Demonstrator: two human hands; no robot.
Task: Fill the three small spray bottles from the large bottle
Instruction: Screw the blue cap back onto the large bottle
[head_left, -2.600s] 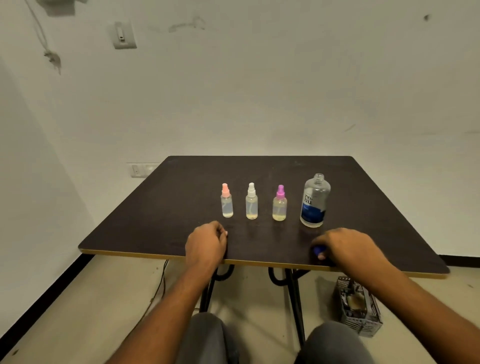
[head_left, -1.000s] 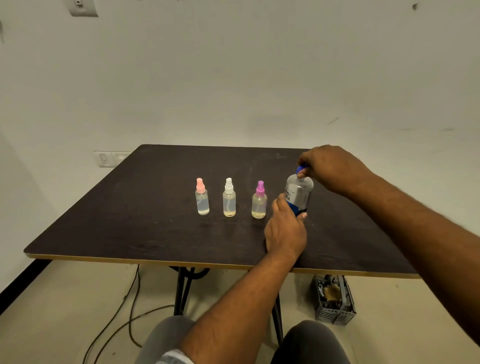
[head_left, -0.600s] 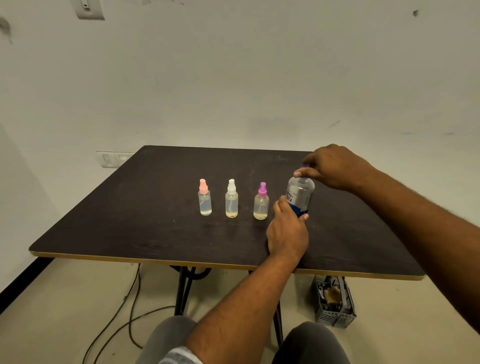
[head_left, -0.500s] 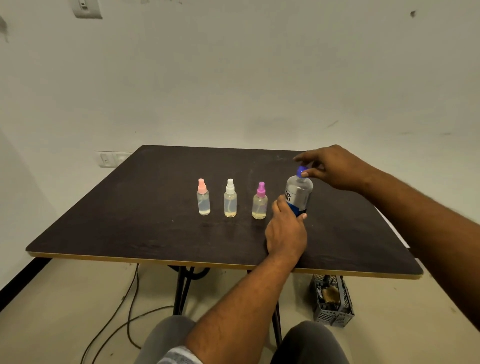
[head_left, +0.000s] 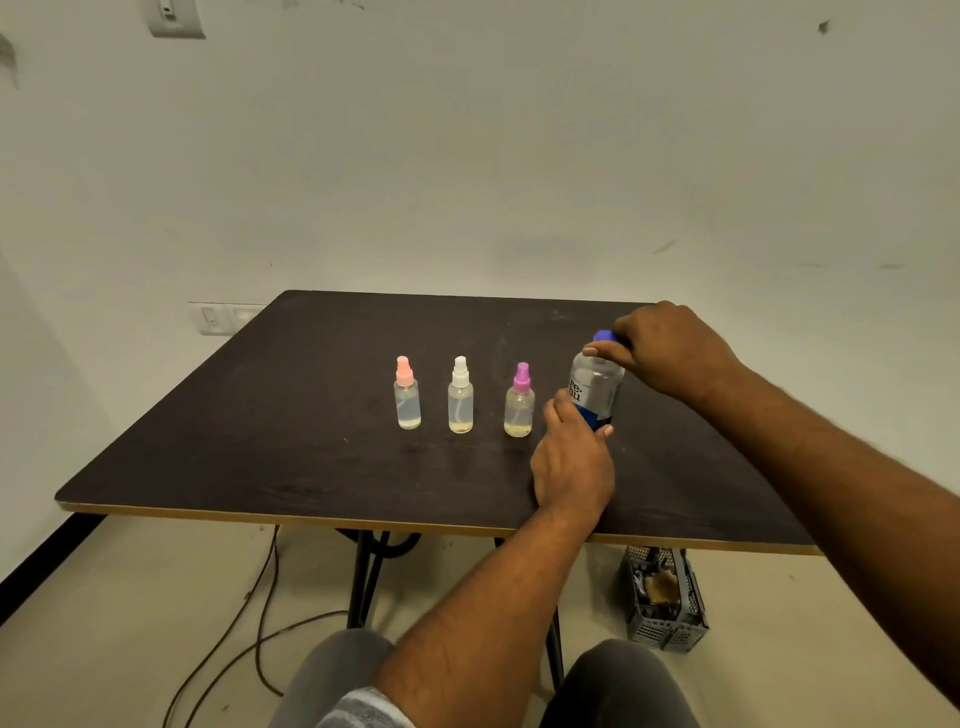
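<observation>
Three small spray bottles stand upright in a row on the dark table (head_left: 260, 441): one with a pink cap (head_left: 407, 393), one with a white cap (head_left: 460, 396), one with a purple cap (head_left: 519, 401). Each holds some pale liquid. Right of them stands the large clear bottle (head_left: 595, 384) with a blue label. My left hand (head_left: 571, 462) grips its lower body. My right hand (head_left: 670, 348) pinches the blue cap (head_left: 604, 336) on its neck.
A grey plastic crate (head_left: 667, 597) sits on the floor under the table's right front edge. Cables (head_left: 249, 623) trail across the floor by the table legs. A white wall stands close behind the table.
The blue cap went from the table's front edge onto the large bottle in my right hand. My left hand moved over and took hold of the bottle's body. In the last second my right fingers shifted on the cap.
</observation>
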